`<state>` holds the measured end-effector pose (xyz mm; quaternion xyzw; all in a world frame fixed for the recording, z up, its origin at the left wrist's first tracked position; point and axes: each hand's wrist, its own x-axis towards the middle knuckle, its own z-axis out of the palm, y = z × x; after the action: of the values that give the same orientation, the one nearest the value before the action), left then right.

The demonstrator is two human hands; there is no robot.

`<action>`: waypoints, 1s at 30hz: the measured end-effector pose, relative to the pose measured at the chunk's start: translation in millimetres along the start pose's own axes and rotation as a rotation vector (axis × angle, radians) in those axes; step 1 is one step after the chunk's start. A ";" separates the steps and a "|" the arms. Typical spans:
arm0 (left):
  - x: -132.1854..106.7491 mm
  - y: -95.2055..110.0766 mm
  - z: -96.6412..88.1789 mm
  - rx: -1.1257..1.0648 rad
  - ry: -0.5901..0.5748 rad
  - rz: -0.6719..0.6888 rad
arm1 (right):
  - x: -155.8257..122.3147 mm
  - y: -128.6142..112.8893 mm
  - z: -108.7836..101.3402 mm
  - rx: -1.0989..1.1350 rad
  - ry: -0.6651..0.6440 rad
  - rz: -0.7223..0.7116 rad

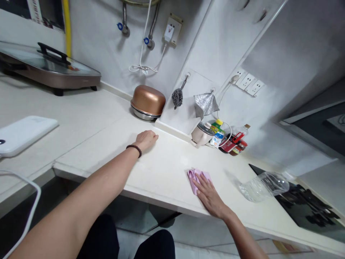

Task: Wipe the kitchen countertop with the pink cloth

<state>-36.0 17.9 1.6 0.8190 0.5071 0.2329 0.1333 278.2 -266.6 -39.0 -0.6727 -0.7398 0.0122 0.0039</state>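
Observation:
My left hand (146, 140), with a dark beaded bracelet (138, 150) at the wrist, rests curled in a fist on the white countertop (161, 169). Nothing shows in it, and its fingers are mostly hidden under the back of the hand. My right hand (208, 192) lies flat with outstretched fingers on a pink cleaning cloth (192, 176). The cloth is folded and wrinkled, pressed against the counter near its front edge. To the right of that hand, a clear plastic bottle or jug (264, 187) stands between the counter and the cooktop.
A copper-coloured pot (148, 100) sits by the wall. An electric pan (54, 68) and a white device (27, 135) are at left. A small lidded pot (202, 135) and condiment bottles (234, 145) stand in the corner. The black cooktop (304, 205) lies right.

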 end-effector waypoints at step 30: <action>-4.6 12.1 -6.9 -0.041 0.010 0.030 | 36.5 -33.8 -12.3 0.033 -0.078 -0.009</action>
<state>-32.1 8.2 11.9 0.8225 0.4905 0.2492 0.1441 241.4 -233.3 -26.4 -0.6682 -0.7421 0.0504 -0.0137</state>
